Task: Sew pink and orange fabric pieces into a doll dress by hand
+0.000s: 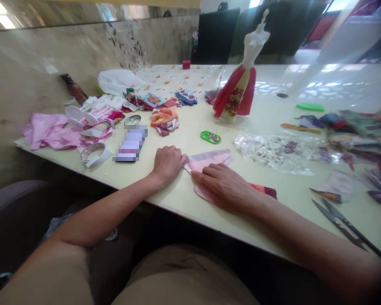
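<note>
A folded piece of pink fabric (220,156) with a greyish-mauve band along its far edge lies on the table near the front edge. My left hand (169,164) is closed, with the thumb and finger pinching its left corner. Across the fabric's near part rests my right hand (220,184), palm down, fingers stretched out and flat. A red and dark patterned cloth (263,190) sticks out from under my right wrist. Just beyond the fabric sits a small green tray (211,137) holding tiny pins or beads.
Scissors (343,224) lie open at right, near a clear bag of beads (279,148) and a scrap heap (358,131). A dress form (254,44) in a red skirt stands behind. Leftward are a phone (130,144), tape roll (93,154) and pink cloth pile (51,131).
</note>
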`<state>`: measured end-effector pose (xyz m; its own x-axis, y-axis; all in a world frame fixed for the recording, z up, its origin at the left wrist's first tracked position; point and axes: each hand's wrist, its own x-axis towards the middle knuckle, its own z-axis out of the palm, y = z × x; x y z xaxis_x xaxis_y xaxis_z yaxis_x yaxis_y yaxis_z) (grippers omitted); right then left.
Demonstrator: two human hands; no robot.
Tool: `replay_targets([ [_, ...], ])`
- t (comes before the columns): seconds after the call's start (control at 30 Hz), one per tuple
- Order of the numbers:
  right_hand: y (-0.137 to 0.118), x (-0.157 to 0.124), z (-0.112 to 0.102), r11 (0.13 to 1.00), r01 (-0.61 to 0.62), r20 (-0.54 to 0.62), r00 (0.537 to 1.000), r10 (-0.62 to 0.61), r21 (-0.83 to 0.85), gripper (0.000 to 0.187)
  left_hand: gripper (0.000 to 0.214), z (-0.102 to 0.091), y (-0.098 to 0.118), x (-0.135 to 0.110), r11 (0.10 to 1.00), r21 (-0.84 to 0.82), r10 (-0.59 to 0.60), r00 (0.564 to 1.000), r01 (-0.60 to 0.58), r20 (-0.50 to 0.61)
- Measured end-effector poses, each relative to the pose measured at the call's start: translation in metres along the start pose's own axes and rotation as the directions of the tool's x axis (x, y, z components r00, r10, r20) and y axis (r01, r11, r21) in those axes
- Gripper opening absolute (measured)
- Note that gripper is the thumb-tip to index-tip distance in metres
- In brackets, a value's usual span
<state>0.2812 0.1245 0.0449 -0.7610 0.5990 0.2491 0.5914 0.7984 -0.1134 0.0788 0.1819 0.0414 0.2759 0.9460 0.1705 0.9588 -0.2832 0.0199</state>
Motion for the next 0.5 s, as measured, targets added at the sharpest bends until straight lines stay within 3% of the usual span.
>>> replay_targets([
  [0.23, -0.0023, 0.0024, -0.0020, 0.999, -0.024, 0.054, 0.998, 0.026, -0.035, 0.024, 0.036, -0.0005, -0.0005, -0.0002, 1.000, 0.002, 0.004, 1.000, -0.004, -0.003],
  [0.5, -0.0030, 0.0020, -0.0034, 1.000, 0.010, 0.028, 1.000, -0.009, -0.013, 0.027, 0.038, 0.0001, -0.0004, -0.0003, 1.000, 0.008, 0.009, 1.000, -0.008, -0.005],
])
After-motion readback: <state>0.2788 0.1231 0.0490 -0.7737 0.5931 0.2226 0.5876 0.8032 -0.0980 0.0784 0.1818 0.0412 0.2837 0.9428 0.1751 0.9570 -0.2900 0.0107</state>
